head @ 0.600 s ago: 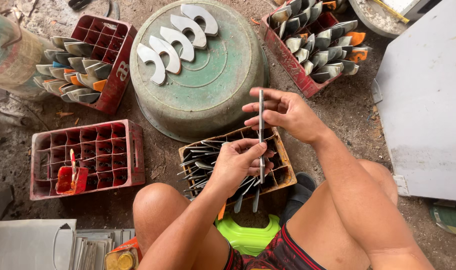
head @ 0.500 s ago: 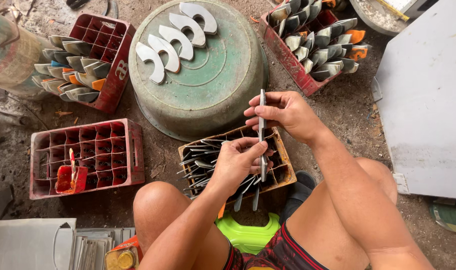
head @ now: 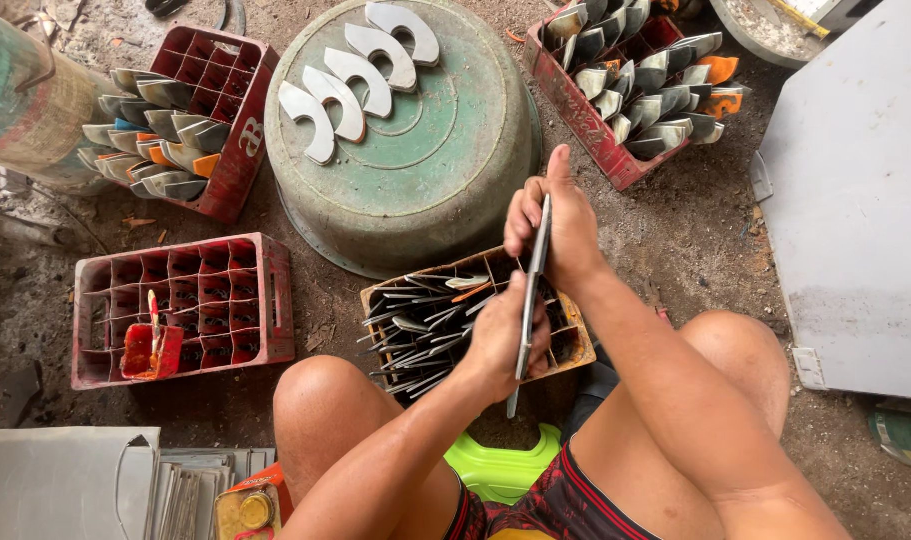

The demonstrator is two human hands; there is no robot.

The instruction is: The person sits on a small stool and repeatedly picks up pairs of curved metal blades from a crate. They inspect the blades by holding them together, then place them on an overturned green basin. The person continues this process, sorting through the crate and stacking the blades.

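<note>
Gripped at both ends, a long thin grey metal strip [head: 532,290] is held at frame centre: its top by the closed right hand [head: 554,228], its bottom by the closed left hand [head: 504,340]. Below lies a brown divided crate [head: 572,345]. Since earlier, the right thumb has been raised.

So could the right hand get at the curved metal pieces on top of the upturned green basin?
Probably yes: the curved metal pieces lie uncovered on the basin just ahead, but the right hand is gripping a metal strip.

A round yellow-lidded tin [head: 248,512] — bottom edge, beside the knee.
</note>
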